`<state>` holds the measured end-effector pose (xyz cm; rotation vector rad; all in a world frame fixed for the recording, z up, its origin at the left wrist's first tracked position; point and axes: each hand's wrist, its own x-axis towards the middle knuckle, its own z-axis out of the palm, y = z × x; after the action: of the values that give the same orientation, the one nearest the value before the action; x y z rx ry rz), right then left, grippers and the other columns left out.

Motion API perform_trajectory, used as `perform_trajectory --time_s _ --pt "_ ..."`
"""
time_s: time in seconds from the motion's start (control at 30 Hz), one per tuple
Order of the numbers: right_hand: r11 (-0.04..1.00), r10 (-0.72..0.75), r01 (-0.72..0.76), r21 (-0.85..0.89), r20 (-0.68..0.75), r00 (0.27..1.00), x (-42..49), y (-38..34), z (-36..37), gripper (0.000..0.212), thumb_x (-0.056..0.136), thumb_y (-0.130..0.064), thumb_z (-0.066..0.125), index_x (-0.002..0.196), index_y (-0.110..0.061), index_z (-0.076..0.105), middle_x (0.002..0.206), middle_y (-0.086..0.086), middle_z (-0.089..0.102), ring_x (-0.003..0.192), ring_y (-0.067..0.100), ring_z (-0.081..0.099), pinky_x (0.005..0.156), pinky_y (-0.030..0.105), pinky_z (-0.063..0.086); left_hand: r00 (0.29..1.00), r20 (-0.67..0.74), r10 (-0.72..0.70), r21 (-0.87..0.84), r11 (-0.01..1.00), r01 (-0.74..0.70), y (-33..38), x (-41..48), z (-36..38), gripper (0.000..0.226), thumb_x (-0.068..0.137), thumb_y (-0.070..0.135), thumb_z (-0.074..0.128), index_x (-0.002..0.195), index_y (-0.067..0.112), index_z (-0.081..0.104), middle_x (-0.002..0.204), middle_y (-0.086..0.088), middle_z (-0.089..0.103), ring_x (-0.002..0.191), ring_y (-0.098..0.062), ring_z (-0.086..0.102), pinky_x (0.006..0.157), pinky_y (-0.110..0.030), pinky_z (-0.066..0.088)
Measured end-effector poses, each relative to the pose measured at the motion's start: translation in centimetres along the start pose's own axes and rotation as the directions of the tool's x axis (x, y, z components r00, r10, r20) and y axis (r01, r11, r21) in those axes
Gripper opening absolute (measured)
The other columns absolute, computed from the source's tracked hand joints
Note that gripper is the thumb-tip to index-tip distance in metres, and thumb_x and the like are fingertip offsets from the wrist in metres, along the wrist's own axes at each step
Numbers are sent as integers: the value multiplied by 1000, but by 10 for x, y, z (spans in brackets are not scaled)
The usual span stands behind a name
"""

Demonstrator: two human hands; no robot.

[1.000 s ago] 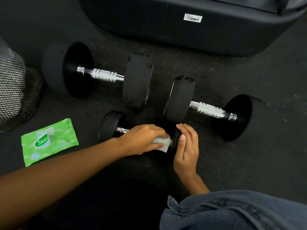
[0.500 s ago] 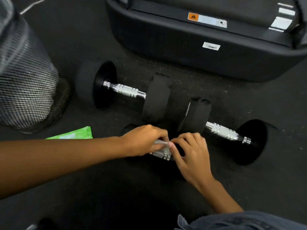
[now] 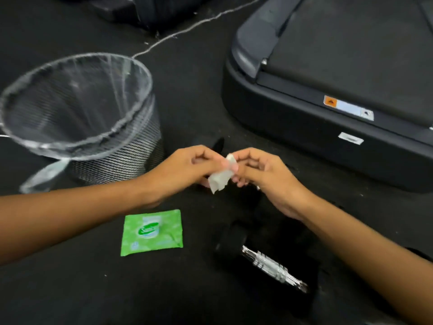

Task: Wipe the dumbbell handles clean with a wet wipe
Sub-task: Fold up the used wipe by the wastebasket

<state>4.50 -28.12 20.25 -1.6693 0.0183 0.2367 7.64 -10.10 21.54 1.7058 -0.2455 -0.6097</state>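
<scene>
My left hand [image 3: 187, 167] and my right hand [image 3: 264, 177] meet in mid-air above the floor, and both pinch a crumpled white wet wipe [image 3: 221, 178] between their fingertips. Below my right forearm lies a small black dumbbell [image 3: 234, 240] with its chrome knurled handle [image 3: 271, 266] bare. The other dumbbells are almost wholly hidden behind my hands; only a dark sliver [image 3: 219, 143] shows above them.
A wire-mesh waste bin [image 3: 77, 99] with a clear liner stands at the left. A green wet-wipe packet [image 3: 152, 232] lies flat on the dark floor. A treadmill base [image 3: 316, 118] fills the right. A thin cord [image 3: 187, 31] crosses the floor at the back.
Both hands have lifted off the small dumbbell's handle and now hold the wipe up between them. The view has swung left and up, bringing the bin into sight.
</scene>
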Motion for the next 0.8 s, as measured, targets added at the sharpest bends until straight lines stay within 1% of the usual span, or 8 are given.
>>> perform_trajectory --time_s 0.13,0.2,0.33,0.5,0.63,0.7,0.73,0.8 --pt "992 -60 46 120 122 991 45 -53 35 18 89 -2 53 105 -1 62 85 12 64 69 13 59 65 20 50 990 12 -141 -305 942 138 24 -10 -52 36 88 35 50 114 12 60 102 -9 70 92 -17 65 82 -30 51" --pt "992 -93 76 106 173 981 68 -80 54 22 90 -1 50 109 3 60 87 13 63 71 16 59 66 21 51 992 -33 -125 -377 920 103 33 -15 -80 33 90 31 51 114 10 60 104 -11 70 93 -19 66 80 -28 55" --pt "996 -87 84 22 227 970 112 -124 89 20 89 1 53 107 5 61 83 16 61 70 20 58 65 22 52 977 -210 -30 -359 932 -49 52 -26 -139 28 84 16 61 107 1 62 85 -10 70 77 -15 67 68 -23 56" --pt "992 8 18 -123 210 978 165 -140 142 9 84 6 58 91 3 64 66 13 58 53 14 54 53 21 50 900 -436 23 -75 995 -61 56 -28 -216 9 78 1 66 86 -1 61 82 -15 65 61 -11 63 56 -21 56" --pt "927 72 -19 -376 130 989 197 -125 178 13 83 8 58 94 8 65 59 13 59 44 11 54 46 18 49 856 -516 -20 176 976 128 24 -10 -254 12 73 1 73 73 11 66 88 -20 69 78 -27 66 79 -43 56" --pt "846 95 -27 -532 101 990 207 -114 191 14 83 6 58 92 4 68 59 11 60 48 13 56 56 22 54 855 -518 -30 347 906 242 9 0 -260 10 73 8 73 81 13 70 87 -13 69 82 -24 65 80 -32 52" --pt "808 111 -39 -589 87 990 211 -107 197 14 83 5 58 91 3 69 60 11 61 50 14 57 61 25 56 859 -510 -37 469 825 314 4 3 -260 15 75 13 72 90 13 71 89 -10 69 80 -19 62 75 -24 48" --pt "747 153 -74 -661 63 986 216 -96 205 12 84 1 60 91 2 69 69 14 65 53 15 60 69 31 58 866 -497 -61 608 687 398 -1 7 -257 25 79 18 69 103 11 70 95 -10 69 79 -16 57 68 -21 41"
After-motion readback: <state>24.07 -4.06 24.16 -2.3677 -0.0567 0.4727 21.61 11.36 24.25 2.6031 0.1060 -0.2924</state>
